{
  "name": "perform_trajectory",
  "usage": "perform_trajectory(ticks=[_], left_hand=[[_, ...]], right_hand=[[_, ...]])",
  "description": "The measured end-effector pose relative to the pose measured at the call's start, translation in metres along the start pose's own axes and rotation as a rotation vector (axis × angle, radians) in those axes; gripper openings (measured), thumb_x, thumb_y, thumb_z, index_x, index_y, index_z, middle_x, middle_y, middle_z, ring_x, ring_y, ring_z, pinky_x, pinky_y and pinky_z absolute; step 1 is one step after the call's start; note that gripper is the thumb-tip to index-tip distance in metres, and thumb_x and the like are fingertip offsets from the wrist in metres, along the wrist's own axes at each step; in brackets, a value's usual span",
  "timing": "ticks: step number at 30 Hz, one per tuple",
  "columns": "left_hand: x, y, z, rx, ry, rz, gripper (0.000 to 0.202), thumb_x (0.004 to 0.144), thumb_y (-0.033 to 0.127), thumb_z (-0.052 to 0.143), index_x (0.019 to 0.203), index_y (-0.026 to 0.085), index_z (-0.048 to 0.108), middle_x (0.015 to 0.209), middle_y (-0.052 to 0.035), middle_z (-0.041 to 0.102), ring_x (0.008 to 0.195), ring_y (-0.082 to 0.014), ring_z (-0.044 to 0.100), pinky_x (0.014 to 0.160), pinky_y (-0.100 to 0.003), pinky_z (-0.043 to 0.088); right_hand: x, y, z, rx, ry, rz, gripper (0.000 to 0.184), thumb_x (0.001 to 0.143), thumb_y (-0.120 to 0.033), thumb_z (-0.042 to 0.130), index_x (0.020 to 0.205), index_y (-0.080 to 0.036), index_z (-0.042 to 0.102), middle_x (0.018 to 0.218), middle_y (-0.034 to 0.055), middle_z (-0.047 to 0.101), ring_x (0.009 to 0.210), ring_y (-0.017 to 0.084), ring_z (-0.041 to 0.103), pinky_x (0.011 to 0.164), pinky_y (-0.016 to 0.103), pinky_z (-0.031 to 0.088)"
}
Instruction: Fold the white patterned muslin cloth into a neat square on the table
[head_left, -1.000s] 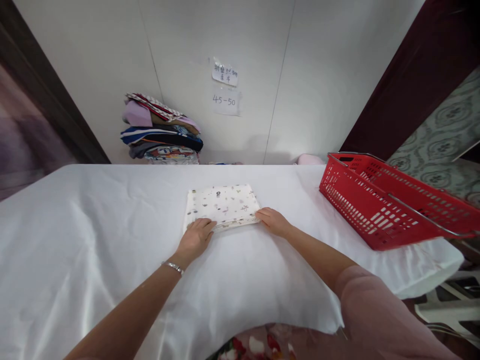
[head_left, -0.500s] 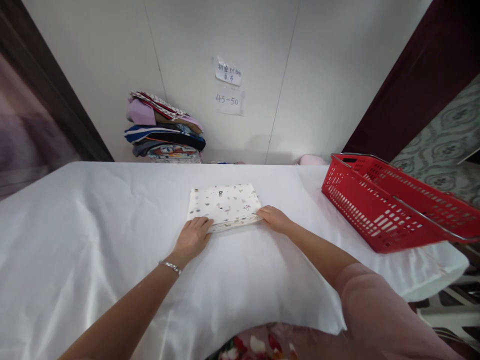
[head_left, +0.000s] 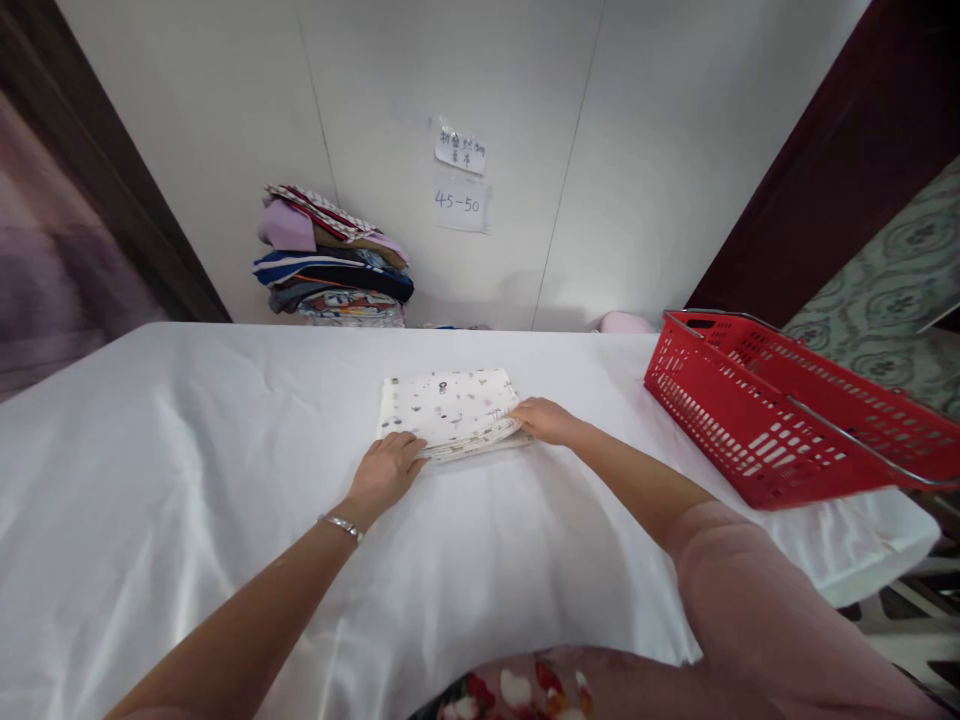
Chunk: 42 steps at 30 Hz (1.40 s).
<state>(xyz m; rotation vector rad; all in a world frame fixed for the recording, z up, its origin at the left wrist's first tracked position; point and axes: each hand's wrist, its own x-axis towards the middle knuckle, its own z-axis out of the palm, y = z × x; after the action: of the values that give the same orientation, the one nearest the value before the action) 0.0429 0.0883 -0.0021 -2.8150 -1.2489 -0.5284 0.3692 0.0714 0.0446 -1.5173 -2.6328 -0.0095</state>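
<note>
A white cloth [head_left: 450, 405] with small scattered prints lies folded into a flat rectangle, its layered edge toward me. At its near left corner, my left hand [head_left: 386, 468] is closed on the edge, fingers on top and thumb low at the side. My right hand [head_left: 547, 420] pinches the upper layers at the near right corner and holds them slightly raised. A lower layer shows beneath that corner. The thumb of my right hand is partly hidden. A silver bracelet [head_left: 341, 526] circles my left wrist.
The folded cloth rests on a table with a white satiny cover [head_left: 247, 450]. A red perforated basket [head_left: 750, 430] with metal handles stands at the right. Behind the far edge is a stack of folded fabrics [head_left: 334, 260]. Paper notes [head_left: 460, 205] hang on the wall.
My right hand has moved slightly up and lifted the upper layers at the near right corner. My left hand stays at the left corner.
</note>
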Motion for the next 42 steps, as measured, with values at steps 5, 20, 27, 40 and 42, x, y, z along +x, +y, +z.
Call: perform_trajectory(ticks=[5, 20, 27, 40, 42], left_hand=[[0.002, 0.002, -0.005, 0.060, 0.006, -0.033, 0.025, 0.086, 0.022, 0.042, 0.103, 0.021, 0.060, 0.101, -0.0077, 0.062, 0.095, -0.0235, 0.054, 0.077, -0.037, 0.044], [-0.014, -0.007, -0.004, 0.155, 0.056, -0.019, 0.038, 0.081, 0.006, 0.036, 0.106, 0.021, 0.061, 0.105, -0.0105, 0.062, 0.099, -0.0253, 0.053, 0.079, -0.041, 0.041], [-0.021, -0.016, -0.001, 0.111, 0.149, -0.107, 0.038, 0.084, 0.011, 0.037, 0.109, 0.026, 0.061, 0.108, -0.0080, 0.062, 0.102, -0.0252, 0.052, 0.079, -0.040, 0.044], [0.003, 0.028, -0.009, 0.072, 0.215, -0.046, 0.036, 0.085, 0.029, 0.044, 0.116, 0.016, 0.058, 0.120, -0.0123, 0.059, 0.116, -0.0281, 0.048, 0.099, -0.047, 0.035], [0.012, 0.040, 0.004, 0.060, 0.178, 0.073, 0.040, 0.088, 0.031, 0.041, 0.123, 0.016, 0.053, 0.129, -0.0116, 0.054, 0.122, -0.0267, 0.044, 0.104, -0.047, 0.031]], right_hand=[[0.005, 0.000, 0.005, -0.073, 0.317, 0.039, 0.029, 0.087, -0.010, 0.040, 0.107, -0.018, 0.060, 0.110, 0.0103, 0.060, 0.102, 0.023, 0.049, 0.086, 0.036, 0.039], [-0.033, -0.013, 0.062, -0.040, 0.257, 0.087, 0.026, 0.080, -0.002, 0.045, 0.095, -0.017, 0.061, 0.098, 0.0081, 0.062, 0.094, 0.021, 0.049, 0.079, 0.033, 0.039], [-0.032, -0.019, 0.060, -0.010, 0.184, 0.100, 0.024, 0.081, -0.002, 0.045, 0.090, -0.019, 0.060, 0.094, 0.0065, 0.060, 0.093, 0.020, 0.047, 0.074, 0.029, 0.041], [-0.036, -0.029, 0.058, 0.048, 0.225, 0.129, 0.027, 0.083, -0.004, 0.045, 0.100, -0.018, 0.059, 0.101, 0.0068, 0.060, 0.098, 0.020, 0.046, 0.078, 0.030, 0.044], [-0.037, -0.028, 0.056, 0.041, 0.209, 0.128, 0.026, 0.083, -0.004, 0.045, 0.098, -0.019, 0.060, 0.100, 0.0068, 0.060, 0.098, 0.020, 0.046, 0.078, 0.030, 0.044]])
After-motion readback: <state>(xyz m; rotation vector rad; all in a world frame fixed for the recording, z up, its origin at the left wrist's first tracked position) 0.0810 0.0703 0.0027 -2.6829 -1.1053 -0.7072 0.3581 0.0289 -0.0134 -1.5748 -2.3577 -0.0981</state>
